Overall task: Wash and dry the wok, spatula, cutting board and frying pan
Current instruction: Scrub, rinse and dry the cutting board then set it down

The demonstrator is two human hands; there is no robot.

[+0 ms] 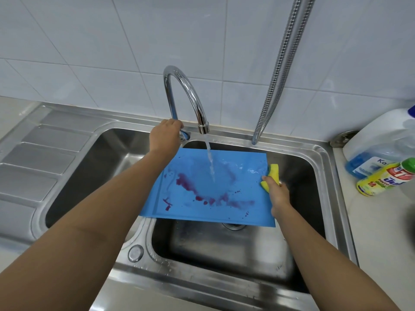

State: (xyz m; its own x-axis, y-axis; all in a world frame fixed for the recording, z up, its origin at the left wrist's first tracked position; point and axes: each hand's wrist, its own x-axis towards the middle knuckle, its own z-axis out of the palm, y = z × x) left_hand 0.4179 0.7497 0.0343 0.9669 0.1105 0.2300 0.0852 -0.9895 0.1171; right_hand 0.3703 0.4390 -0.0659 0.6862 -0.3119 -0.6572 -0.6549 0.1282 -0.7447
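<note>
Water (210,162) runs from the chrome faucet (184,90) onto the purple-stained blue cutting board (202,194), which lies across the steel sink (332,176) at frame centre. Left hand (165,135) has its grip curled round the faucet lever (185,136). Right hand (278,196) has its grip pinching a yellow sponge (273,172) at the board's right edge.

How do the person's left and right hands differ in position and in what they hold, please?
The left hand reaches back to the tap lever behind the blue cutting board; the right hand sits nearer, at the board's right edge. The left hand holds bare metal, whereas the right hand grips a yellow sponge. Both are bare and over the sink.
</note>
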